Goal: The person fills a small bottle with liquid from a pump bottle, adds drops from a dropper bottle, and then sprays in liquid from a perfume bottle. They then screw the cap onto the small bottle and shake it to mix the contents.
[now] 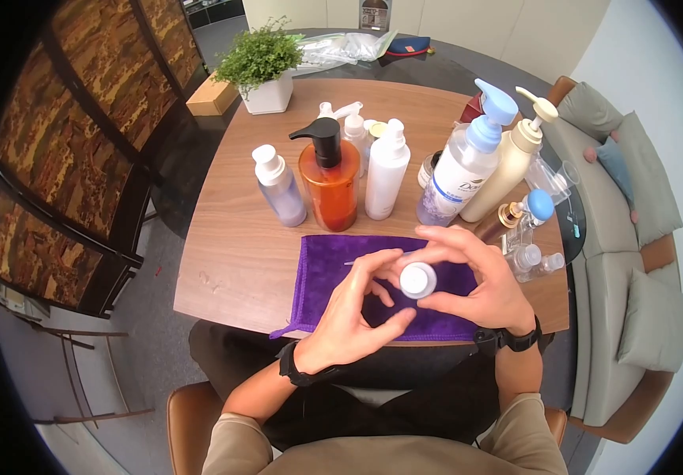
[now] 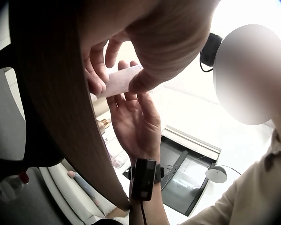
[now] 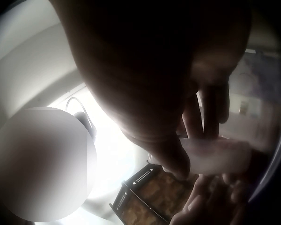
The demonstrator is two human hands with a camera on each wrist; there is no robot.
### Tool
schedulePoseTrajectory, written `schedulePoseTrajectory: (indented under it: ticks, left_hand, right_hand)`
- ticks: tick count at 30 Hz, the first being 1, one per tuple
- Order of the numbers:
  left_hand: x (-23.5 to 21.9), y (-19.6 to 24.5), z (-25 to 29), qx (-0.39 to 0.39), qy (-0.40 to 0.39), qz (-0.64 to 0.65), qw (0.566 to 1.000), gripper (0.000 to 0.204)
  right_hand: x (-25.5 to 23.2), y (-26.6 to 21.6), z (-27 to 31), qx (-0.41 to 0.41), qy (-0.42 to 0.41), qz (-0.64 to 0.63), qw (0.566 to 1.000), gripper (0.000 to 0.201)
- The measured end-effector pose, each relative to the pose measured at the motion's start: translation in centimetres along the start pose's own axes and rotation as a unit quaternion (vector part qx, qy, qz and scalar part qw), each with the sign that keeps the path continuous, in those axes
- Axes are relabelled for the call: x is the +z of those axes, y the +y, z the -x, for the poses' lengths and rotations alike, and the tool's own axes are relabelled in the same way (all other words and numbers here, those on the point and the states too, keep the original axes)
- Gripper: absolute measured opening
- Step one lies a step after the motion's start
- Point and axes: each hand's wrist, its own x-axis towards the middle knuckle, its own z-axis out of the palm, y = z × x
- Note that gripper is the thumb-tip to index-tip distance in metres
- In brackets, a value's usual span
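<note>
Above the purple cloth [image 1: 324,277], your right hand [image 1: 484,286] grips a small white bottle [image 1: 418,280] between thumb and fingers. Your left hand [image 1: 351,310] curves alongside, thumb and fingers apart.

One readable marking from here: "Do…" in dark script on the clear pump bottle with the light-blue head [image 1: 456,174], right side of the table. Rest of the word is unclear. Smaller print under it on the same label: too small to read. Can't make out any other text, numbers or signs in any view.
</note>
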Motion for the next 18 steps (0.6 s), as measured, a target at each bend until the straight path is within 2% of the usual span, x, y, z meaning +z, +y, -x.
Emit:
schedulePoseTrajectory:
  ticks: [1, 2, 3, 4, 5, 6, 8, 10, 12, 14, 15, 17, 18]
  left_hand:
    - [0.2, -0.1, -0.1, 0.037, 0.005, -0.012, 0.999, 0.076]
    - [0.2, -0.2, -0.2, 0.075, 0.009, -0.025, 0.997, 0.086]
    - [0.2, -0.3, -0.1, 0.070, 0.003, -0.027, 0.997, 0.092]
    - [0.1, -0.3, -0.1, 0.071, 0.004, -0.029, 0.997, 0.092]
    - [0.0, -0.3, -0.1, 0.047, -0.024, -0.018, 0.998, 0.092]
    - [-0.3, -0.1, 0.0, 0.022, -0.050, -0.009, 0.998, 0.092]
    - [-0.2, 0.5, -0.1, 0.034, -0.022, -0.049, 0.998, 0.092]
    - [-0.3, 0.7, 0.2, 0.006, -0.033, -0.007, 0.999, 0.089]
    - [-0.1, 0.3, 0.5, 0.074, -0.001, -0.055, 0.996, 0.085]
    - [-0.1, 0.0, 0.5, 0.108, 0.018, -0.090, 0.990, 0.083]
    - [-0.1, 0.1, 0.7, 0.106, 0.022, -0.100, 0.989, 0.083]
    - [-0.2, 0.4, 1.0, 0.129, 0.085, -0.129, 0.980, 0.072]
    - [-0.8, 0.5, 1.3, 0.136, 0.091, -0.176, 0.971, 0.081]
  right_hand:
    - [0.0, 0.0, 0.1, 0.037, -0.017, -0.052, 0.998, 0.078]
    - [0.0, 0.1, 0.1, 0.036, -0.017, -0.053, 0.998, 0.078]
    - [0.0, 0.3, -0.1, 0.004, -0.035, -0.041, 0.999, 0.074]
    - [0.0, 0.6, -0.2, -0.028, -0.053, -0.028, 0.998, 0.071]
    - [0.4, 0.5, 0.0, -0.004, -0.037, -0.057, 0.998, 0.061]
    - [0.4, 0.4, 0.0, -0.008, -0.040, -0.060, 0.997, 0.061]
    - [0.2, -0.1, -0.3, 0.027, -0.090, -0.050, 0.994, 0.055]
    - [0.4, -0.4, -0.4, 0.009, -0.091, -0.063, 0.994, 0.051]
    - [0.4, -0.4, -0.5, 0.025, -0.120, -0.038, 0.992, 0.050]
    - [0.4, -0.4, -0.5, 0.003, -0.126, -0.034, 0.991, 0.051]
    - [0.4, -0.7, -0.5, -0.002, -0.101, -0.034, 0.994, 0.052]
    - [0.1, -1.5, -0.5, -0.033, -0.068, -0.034, 0.997, 0.052]
    - [-0.2, -1.8, -0.5, -0.038, -0.066, -0.038, 0.996, 0.052]
